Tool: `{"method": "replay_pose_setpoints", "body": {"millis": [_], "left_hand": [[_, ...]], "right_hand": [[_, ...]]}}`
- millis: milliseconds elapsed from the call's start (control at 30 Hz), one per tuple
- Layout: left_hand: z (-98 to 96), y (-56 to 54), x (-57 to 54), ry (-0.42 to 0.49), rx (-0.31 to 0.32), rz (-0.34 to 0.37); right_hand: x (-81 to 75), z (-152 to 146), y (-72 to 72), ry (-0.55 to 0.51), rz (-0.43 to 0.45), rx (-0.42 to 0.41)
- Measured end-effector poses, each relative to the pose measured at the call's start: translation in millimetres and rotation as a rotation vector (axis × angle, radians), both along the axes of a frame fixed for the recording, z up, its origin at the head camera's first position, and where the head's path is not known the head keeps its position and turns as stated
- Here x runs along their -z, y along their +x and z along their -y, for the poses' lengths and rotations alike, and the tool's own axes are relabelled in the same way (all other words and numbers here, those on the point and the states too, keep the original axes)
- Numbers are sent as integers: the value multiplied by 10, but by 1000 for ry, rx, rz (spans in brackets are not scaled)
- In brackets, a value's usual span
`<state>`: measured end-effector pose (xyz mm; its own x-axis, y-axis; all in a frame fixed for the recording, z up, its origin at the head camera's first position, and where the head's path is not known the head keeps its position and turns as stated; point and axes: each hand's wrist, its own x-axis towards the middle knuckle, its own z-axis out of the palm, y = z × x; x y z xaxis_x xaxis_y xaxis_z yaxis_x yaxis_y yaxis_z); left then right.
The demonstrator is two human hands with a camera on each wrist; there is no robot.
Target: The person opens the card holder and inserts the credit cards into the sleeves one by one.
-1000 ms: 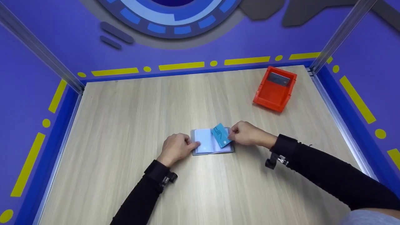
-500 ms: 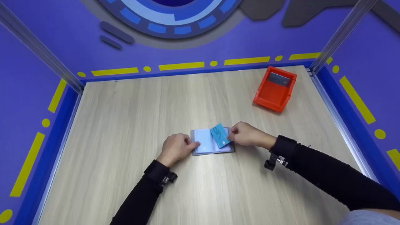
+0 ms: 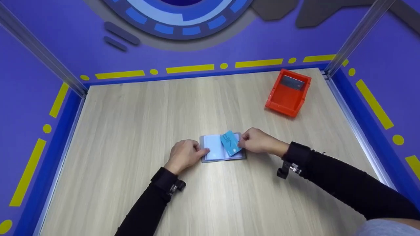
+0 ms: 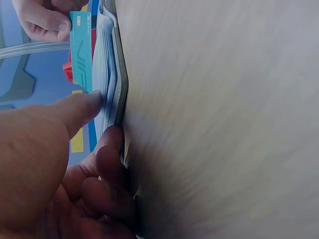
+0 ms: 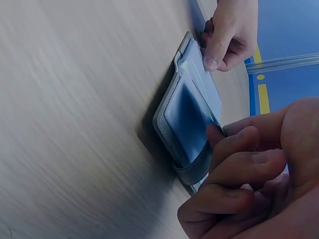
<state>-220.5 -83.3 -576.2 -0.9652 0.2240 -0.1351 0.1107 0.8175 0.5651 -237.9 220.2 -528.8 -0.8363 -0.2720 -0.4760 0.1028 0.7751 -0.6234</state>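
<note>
A small grey card holder (image 3: 215, 147) lies spread on the table, its clear plastic sleeves showing. At its left edge my left hand (image 3: 185, 155) grips it, thumb on the sleeves and fingers curled at the cover's edge, as the left wrist view shows. My right hand (image 3: 257, 141) pinches a teal card (image 3: 231, 143) by its right side. The card is tilted over the right-hand sleeves; in the left wrist view the teal card (image 4: 81, 50) stands up from the pages. The right wrist view shows the card holder's strap (image 5: 194, 168) beside the right fingers.
A red bin (image 3: 286, 98) stands at the back right of the wooden table (image 3: 147, 114), with a dark grey card (image 3: 292, 83) inside at its far end. Blue-purple panels (image 3: 197, 59) with yellow marks wall the table at the back and both sides.
The teal card has shifted slightly left and down over the card holder, with the right hand moving along. The left hand stays in place on the left edge.
</note>
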Motion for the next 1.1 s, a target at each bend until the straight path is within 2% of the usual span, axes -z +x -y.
{"method": "replay_pose_setpoints", "body": {"millis": [200,600,900,1100], "left_hand": [[0,-6,-16,3,0,0],[13,-4,-2,13,-1,5],[16,0,5,18,4,-6],[15,0,8,24,8,-6]], "right_hand": [[11,51,-8,16,14,19],[31,133,15,-7,-10,-5],[76,203,60,-18,-84,-62],[93,243,72,7,-100,-97]]}}
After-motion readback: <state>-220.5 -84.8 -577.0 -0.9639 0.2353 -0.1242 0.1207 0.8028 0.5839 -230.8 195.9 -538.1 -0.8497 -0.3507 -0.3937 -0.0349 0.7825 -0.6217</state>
